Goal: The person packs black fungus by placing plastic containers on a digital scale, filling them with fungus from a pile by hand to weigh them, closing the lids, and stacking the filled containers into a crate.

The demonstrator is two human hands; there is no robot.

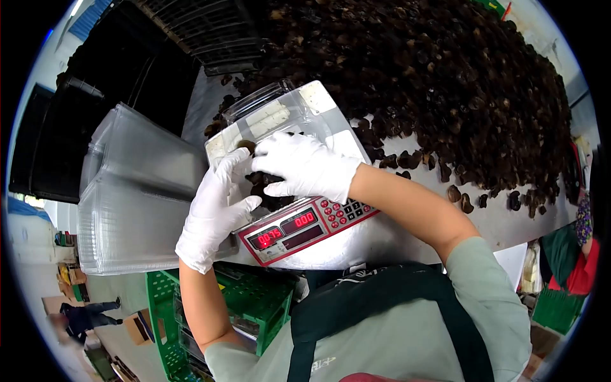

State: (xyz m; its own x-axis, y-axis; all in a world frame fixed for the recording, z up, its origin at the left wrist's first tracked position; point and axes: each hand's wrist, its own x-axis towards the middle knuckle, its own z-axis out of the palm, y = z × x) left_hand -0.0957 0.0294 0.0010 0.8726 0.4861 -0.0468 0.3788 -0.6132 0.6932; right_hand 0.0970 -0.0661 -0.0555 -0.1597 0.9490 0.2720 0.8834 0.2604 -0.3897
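A clear plastic clamshell box (313,122) rests on the digital scale (318,92), its lid side tipped toward the back. Dark brown mushrooms (266,183) lie in the box under my gloved hands. My left hand (215,207), in a white glove, is at the box's left side, thumb apart from the fingers. Reaching in from the right, my right hand (309,165), also gloved, is spread over the mushrooms with its thumb apart. Its fingertips are close to my left fingers. The red display (283,232) shows digits. My hands hide much of the box and mushrooms.
A large heap of dark mushrooms (420,83) covers the back and right of the metal table (407,245). Nested clear boxes (137,197) stand at the left. Black crates (210,32) are behind, a green crate (258,305) below. Another person (83,318) is at lower left.
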